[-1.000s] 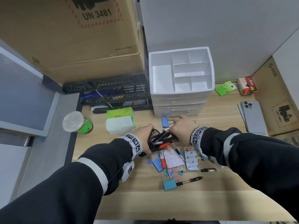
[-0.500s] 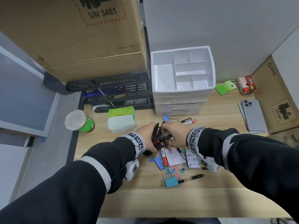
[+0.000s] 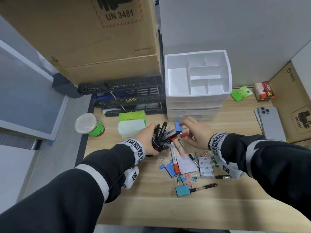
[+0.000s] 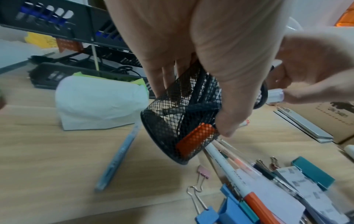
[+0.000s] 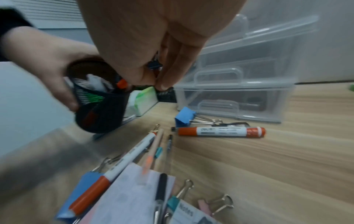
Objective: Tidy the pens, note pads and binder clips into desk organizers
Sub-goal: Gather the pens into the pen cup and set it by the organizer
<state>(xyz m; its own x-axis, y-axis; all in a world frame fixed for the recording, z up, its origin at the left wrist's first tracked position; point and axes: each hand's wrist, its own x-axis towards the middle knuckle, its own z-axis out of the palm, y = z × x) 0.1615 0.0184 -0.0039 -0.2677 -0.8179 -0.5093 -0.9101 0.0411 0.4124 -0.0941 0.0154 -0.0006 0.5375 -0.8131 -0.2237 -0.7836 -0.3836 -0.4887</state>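
My left hand [image 3: 148,140] grips a black mesh pen cup [image 3: 155,140] [image 4: 172,121], tilted just above the desk, with several pens sticking out. My right hand [image 3: 193,132] hovers just right of the cup's mouth with its fingers loosely curled, and I see nothing pinched. Under it lie a red-ended marker [image 5: 220,131] and a blue binder clip [image 5: 184,116]. Nearer me is a pile with a pink note pad [image 3: 186,163], a printed note pad [image 3: 205,166], a white marker [image 3: 175,163], several small clips and a large teal clip [image 3: 182,190]. The white drawer organizer [image 3: 193,97] stands behind.
A black tray rack [image 3: 126,98] and cardboard boxes stand at the back left, with a tissue pack [image 3: 132,123] and a lidded green cup [image 3: 87,123] in front. Phones [image 3: 271,123] lie at the right. A blue pen [image 4: 118,154] lies left of the cup.
My right hand has left the pens at the cup's mouth and moved right, over the red marker. My left hand still holds the cup, and its pens now point more upward.
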